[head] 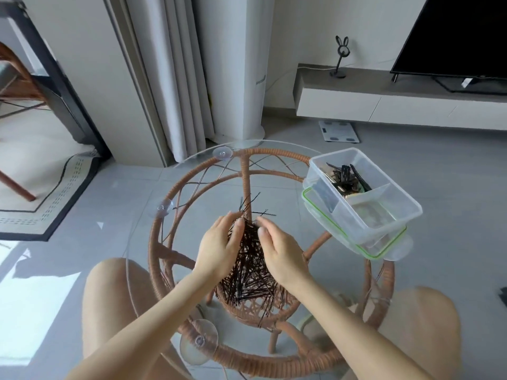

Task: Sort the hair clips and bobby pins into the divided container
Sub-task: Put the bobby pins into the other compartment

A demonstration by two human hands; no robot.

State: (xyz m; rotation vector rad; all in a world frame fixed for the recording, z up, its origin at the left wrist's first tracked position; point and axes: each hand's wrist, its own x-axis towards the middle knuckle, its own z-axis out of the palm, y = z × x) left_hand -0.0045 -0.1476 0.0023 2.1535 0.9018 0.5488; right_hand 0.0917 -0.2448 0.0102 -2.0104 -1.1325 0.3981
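A large pile of dark bobby pins (251, 272) lies on the glass table top (192, 160), in its middle. My left hand (219, 248) presses against the pile's left side, and my right hand (282, 250) against its right side, fingers curved around the upper pins. Whether either hand grips pins I cannot tell. A clear divided container (384, 215) stands at the table's right edge on a green-rimmed lid (370, 255). Its far compartment holds several dark hair clips and pins (345, 178); the near compartment looks bare.
The glass top rests on a round rattan frame (274, 154) with suction cups (222, 153). My bare knees (115, 283) are at both sides below the table. A curtain, a low TV cabinet and a bathroom scale (338, 130) lie beyond.
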